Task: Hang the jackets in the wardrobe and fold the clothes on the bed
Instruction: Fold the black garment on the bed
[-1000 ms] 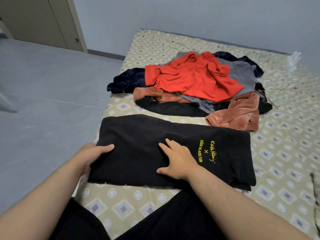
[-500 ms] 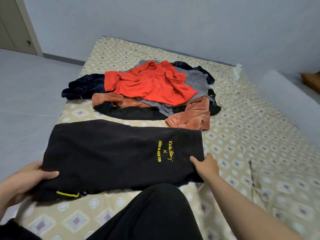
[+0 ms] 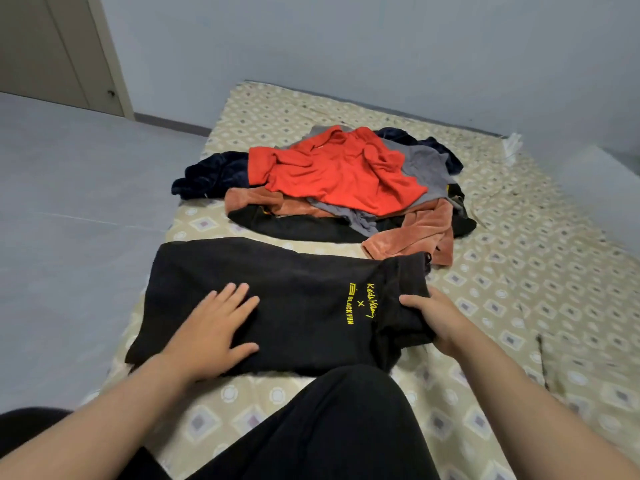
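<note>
Left hand (image 3: 214,332) flat on black garment (image 3: 294,303), fingers spread (straight); right hand (image 3: 438,318) fingers grip its right edge.

On the patterned bed (image 3: 519,271), the left hand (image 3: 211,334) presses flat on black folded trousers (image 3: 294,306) while the right hand (image 3: 436,320) grips their waist end, just before a heap of clothes (image 3: 332,188).
</note>
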